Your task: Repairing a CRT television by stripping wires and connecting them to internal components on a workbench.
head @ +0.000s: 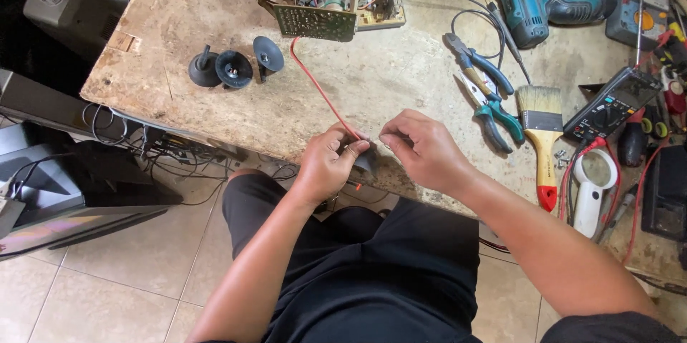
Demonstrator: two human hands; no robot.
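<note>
A red wire (pixel 320 89) runs from a green circuit board (pixel 315 22) at the back of the worn workbench (pixel 186 21) down to my hands at its front edge. My left hand (pixel 328 164) pinches the wire's near end together with a small dark cap. My right hand (pixel 422 150) is closed beside it, fingertips meeting the left hand's at the wire end. What sits between the right fingertips is too small to tell.
Three black suction cups (pixel 235 67) lie at the left. To the right lie blue-handled pliers (pixel 478 67), green-handled pliers (pixel 495 118), a paintbrush (pixel 542 128), a multimeter (pixel 612 103), a magnifier (pixel 591 189) and a teal drill (pixel 533 3). A dark monitor (pixel 64 185) stands on the tiled floor.
</note>
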